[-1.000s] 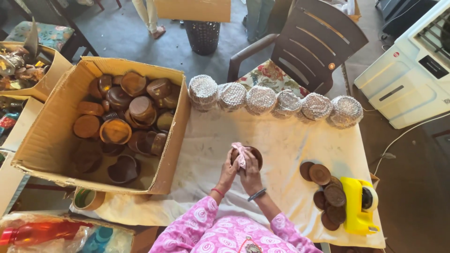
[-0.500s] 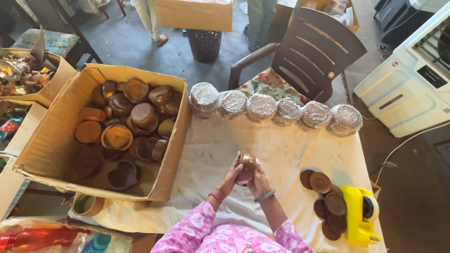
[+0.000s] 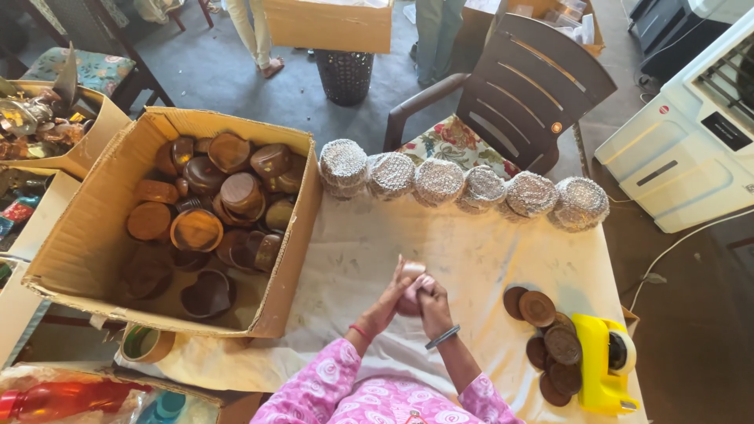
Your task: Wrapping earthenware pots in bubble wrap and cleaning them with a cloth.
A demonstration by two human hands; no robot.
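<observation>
Low in the frame's centre, left hand (image 3: pixel 395 292) and right hand (image 3: pixel 431 305), both hands closed, clasp a small brown wooden piece (image 3: pixel 411 274) above the tabletop (image 3: pixel 463 251).

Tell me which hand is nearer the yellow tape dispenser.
Right. The right hand is at table centre, the yellow tape dispenser off to its right near the table corner. The left hand, clasped against it, lies farther away, toward the cardboard box.

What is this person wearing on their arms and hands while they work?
Both arms come out of pink sleeves printed with white swirls, ending partway down the forearm. The left hand has a thin red band at the wrist. The right hand has a dark bangle at the wrist. Both hands are bare, with no gloves.
</observation>
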